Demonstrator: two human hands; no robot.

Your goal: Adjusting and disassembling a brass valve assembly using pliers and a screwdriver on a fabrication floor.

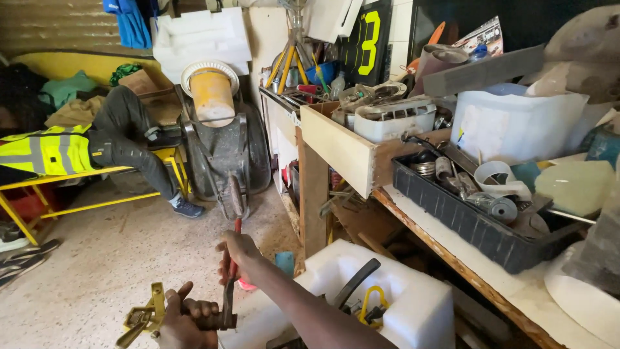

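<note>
A yellow metal fitting (145, 317) is clenched in the left hand (184, 320) above the floor; red-handled pliers (230, 284) are gripped by the right hand (240, 255). A slip could pinch fingers.

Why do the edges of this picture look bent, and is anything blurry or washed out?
Head view: a wide lens bows the workbench and black tray near the right edge; soft daylight, no hard shadows; the white tub and foam block look slightly washed out; the left hand and right hand on the red-handled pliers stay fairly sharp.
</note>
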